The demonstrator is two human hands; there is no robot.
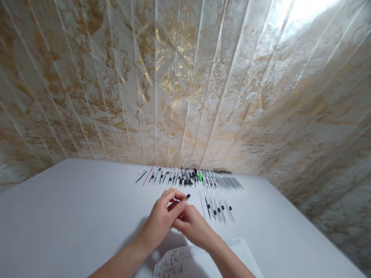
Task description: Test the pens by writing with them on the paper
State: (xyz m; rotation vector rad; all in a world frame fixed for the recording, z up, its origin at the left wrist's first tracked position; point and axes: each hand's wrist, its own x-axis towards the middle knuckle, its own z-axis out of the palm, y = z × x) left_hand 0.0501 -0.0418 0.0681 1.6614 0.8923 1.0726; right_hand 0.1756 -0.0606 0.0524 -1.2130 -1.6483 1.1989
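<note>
**Two hands, one pen, just above the table**

We open on the left hand (160, 220). Its fingers (172, 194) are pinched narrow around a slim pen (185, 197), whose dark end pokes up and to the right, lifted clear of the white table (87, 200). The right hand (195, 227) is tucked in just beneath, fingers curled close. We cannot tell whether they grip the barrel, because the left hand hides the meeting point.

We judge the pen light, stiff and a little slick. A pinch at mid-barrel looks the surest hold, away from the tip.

Moving outward, a short row of pens (217, 210) lies near the right hand. Beyond it, a long row of pens (188, 178) runs along the foot of the gold-veined wall (185, 96). A handwritten sheet (179, 264) lies under the wrists. Nothing stands between the hands and either row.
</note>
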